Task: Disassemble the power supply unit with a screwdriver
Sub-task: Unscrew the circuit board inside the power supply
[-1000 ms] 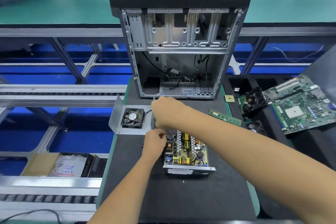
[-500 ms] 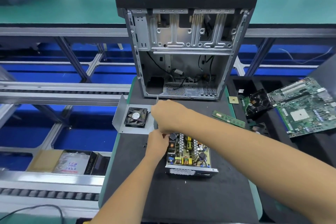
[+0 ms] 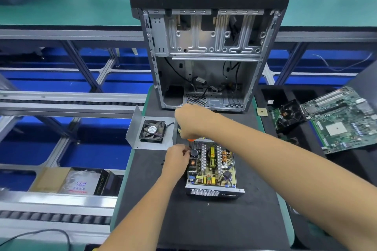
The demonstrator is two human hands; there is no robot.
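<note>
The power supply unit (image 3: pixel 212 169) lies open on the black mat (image 3: pixel 204 226), its circuit board exposed in a metal tray. My right hand (image 3: pixel 191 121) grips a screwdriver (image 3: pixel 190 140) held upright over the unit's far left corner; only an orange bit of the handle and a short length of shaft show below the fist. My left hand (image 3: pixel 176 157) rests at the unit's left edge, its fingertips pinched around the screwdriver's tip area. The removed metal cover with its black fan (image 3: pixel 152 131) lies to the left.
An empty computer case (image 3: pixel 208 51) stands upright just behind the hands. A motherboard (image 3: pixel 342 120), a cooler fan (image 3: pixel 288 113) and a small CPU chip (image 3: pixel 262 111) lie at the right. Small black screws (image 3: pixel 162 162) sit left of the unit. A conveyor runs along the left.
Both hands stay at the unit's far left corner; the left fingers have shifted slightly at the screwdriver tip. The camera view drifted a little.
</note>
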